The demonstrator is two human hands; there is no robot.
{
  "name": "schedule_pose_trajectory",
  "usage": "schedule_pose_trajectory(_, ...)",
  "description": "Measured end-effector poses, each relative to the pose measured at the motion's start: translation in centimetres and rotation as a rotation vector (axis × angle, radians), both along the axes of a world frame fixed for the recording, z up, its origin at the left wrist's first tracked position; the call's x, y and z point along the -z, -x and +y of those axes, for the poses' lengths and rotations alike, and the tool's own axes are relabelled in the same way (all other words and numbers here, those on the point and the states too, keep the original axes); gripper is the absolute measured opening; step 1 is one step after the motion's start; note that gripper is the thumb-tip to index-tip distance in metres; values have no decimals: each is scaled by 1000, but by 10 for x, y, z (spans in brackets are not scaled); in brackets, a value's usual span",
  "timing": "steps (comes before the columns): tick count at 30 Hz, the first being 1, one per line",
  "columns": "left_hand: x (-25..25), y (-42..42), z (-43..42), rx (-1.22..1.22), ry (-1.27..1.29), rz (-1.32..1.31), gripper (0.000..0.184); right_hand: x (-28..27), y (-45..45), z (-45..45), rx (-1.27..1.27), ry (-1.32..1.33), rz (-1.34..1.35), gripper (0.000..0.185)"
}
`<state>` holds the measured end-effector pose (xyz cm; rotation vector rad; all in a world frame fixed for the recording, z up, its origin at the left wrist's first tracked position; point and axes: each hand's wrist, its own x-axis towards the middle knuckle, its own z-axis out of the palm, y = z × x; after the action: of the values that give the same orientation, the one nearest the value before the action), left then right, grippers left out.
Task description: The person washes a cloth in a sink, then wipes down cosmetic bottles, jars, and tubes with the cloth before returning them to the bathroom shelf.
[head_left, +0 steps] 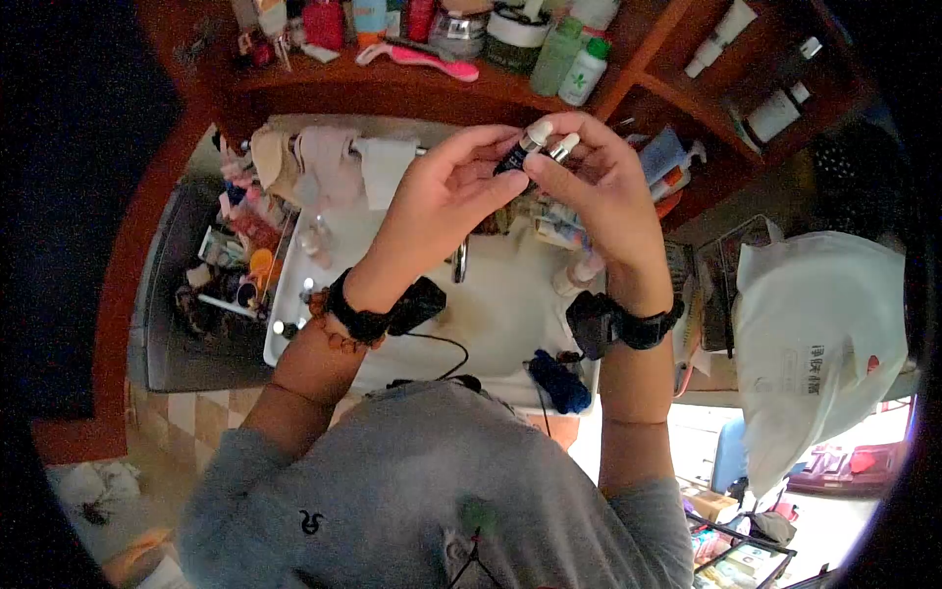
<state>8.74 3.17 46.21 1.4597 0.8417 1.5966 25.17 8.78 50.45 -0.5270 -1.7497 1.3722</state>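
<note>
Above the sink [392,334], my left hand [442,201] and my right hand [603,187] are close together, fingertips nearly meeting. Closed in my left fingers is a small dark dropper bottle [511,158] with a silver collar, a white rubber bulb and pale lettering on its side. My right fingers are closed around a second dropper bottle [564,147]; its silver collar and white bulb show, while most of its body is hidden behind the thumb. Both bottles are tilted, bulbs up and to the right. Black straps with dark boxes sit on both wrists.
Behind the hands, a wooden shelf [392,86] bears a pink brush [422,61], a green-capped bottle [584,74] and several jars. To the left is a grey bin [157,324] of small items. A white plastic bag [814,334] hangs at right. A faucet [460,259] stands below the hands.
</note>
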Motion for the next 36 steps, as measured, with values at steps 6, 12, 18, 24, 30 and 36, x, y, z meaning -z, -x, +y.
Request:
schedule_pose_trajectory(6,31,10,-2,38,204,-62,41,36,11,1,20,-57,-24,25)
schedule_pose_trajectory(12,51,16,-8,81,269,-192,37,61,19,-6,87,190,92,29)
schedule_pose_trajectory(18,67,25,-4,-31,258,-182,31,66,20,7,223,72,101,21)
schedule_pose_trajectory(24,49,35,12,-66,249,-242,30,-19,30,54,558,-755,-198,28)
schedule_pose_trajectory(30,52,35,10,-59,230,-303,31,-58,57,108,302,-1127,-573,39)
schedule_pose_trajectory(36,67,47,3,-82,258,-317,30,-53,70,125,125,-1203,-878,39)
